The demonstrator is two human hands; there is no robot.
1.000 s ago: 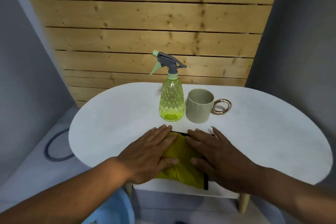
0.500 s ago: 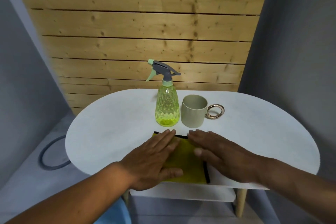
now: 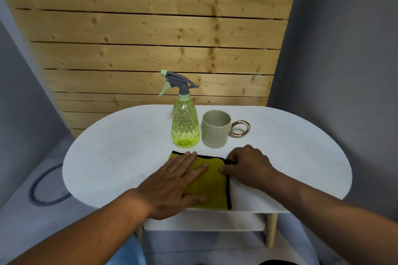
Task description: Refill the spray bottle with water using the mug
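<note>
A yellow-green spray bottle with a grey and mint trigger head stands upright on the white oval table. Just right of it sits a beige mug, its gold ring handle pointing right. In front of both lies a yellow cloth with a black edge. My left hand lies flat on the cloth's left part, fingers spread. My right hand is at the cloth's far right corner, its fingers curled and pinching the black edge. Neither hand touches the bottle or the mug.
A wall of wooden planks rises right behind the table. Grey walls flank it on both sides. A grey ring lies on the floor at the left. A lower shelf shows under the tabletop's near edge.
The cloth has been spread flatter. My right hand slid to the cloth's right corner and curled onto its edge. My left hand stayed flat on the cloth. The view pulled back.
</note>
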